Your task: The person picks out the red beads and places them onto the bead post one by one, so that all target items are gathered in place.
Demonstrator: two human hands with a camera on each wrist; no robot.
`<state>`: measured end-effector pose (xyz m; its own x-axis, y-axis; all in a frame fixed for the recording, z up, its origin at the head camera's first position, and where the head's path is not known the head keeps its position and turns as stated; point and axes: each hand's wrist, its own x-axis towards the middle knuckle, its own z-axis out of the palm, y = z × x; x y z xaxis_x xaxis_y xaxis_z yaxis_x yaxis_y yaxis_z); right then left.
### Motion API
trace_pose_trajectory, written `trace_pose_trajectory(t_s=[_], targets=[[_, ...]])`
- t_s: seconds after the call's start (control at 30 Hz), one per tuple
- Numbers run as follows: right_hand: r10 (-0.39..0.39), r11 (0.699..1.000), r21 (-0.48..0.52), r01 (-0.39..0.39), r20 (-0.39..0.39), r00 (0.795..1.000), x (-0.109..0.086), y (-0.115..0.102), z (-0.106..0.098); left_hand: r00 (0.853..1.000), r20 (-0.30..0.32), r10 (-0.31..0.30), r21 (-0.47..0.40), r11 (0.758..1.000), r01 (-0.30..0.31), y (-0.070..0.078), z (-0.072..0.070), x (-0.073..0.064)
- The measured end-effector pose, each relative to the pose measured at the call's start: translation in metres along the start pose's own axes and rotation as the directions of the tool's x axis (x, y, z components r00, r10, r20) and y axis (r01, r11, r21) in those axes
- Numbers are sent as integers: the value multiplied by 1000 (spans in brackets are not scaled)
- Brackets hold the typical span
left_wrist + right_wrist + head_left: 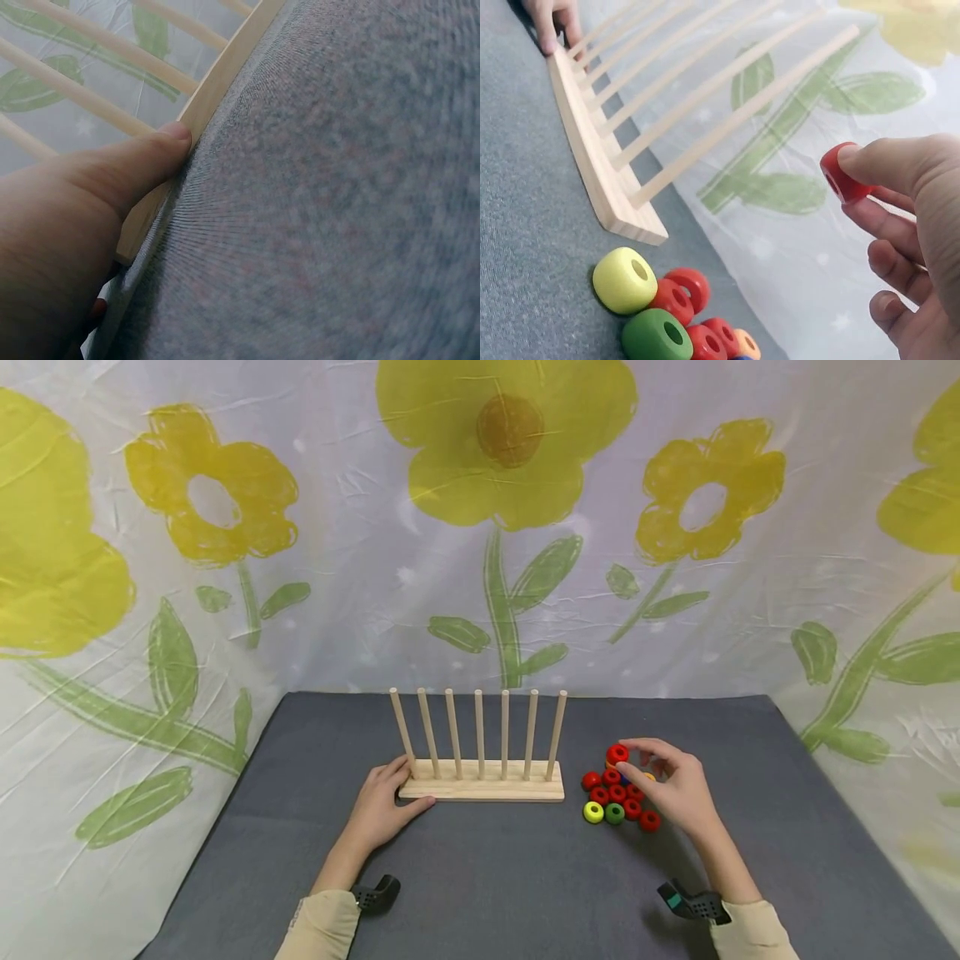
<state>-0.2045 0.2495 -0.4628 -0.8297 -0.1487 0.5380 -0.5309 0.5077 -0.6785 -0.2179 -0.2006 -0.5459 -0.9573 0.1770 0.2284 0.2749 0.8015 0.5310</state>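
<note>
Left hand (pixel 381 810) is gripping the wooden rack (pixel 483 790) at its nine o'clock end; right hand (pixel 678 787) is pinching a red bead (pixel 849 181) at the rack's three o'clock, near the bead pile (pixel 632 809); light pinching and steady bracing are seeming advisable; the seven pegs (pixel 480 735) are carrying no beads.

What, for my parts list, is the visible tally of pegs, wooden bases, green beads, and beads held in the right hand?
Pegs: 7
Wooden base: 1
Green bead: 1
Red bead held in the right hand: 1
Total: 10
</note>
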Motion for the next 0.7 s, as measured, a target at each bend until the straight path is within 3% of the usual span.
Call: trace_pose_trajectory(t_s=[0.3, 0.7], targets=[[71, 997, 27, -70, -5, 997, 3, -4, 6, 1000, 3, -7, -3, 1000, 7, 1, 0, 0], [69, 998, 15, -69, -24, 997, 8, -11, 9, 1000, 0, -3, -6, 1000, 3, 1, -1, 0]])
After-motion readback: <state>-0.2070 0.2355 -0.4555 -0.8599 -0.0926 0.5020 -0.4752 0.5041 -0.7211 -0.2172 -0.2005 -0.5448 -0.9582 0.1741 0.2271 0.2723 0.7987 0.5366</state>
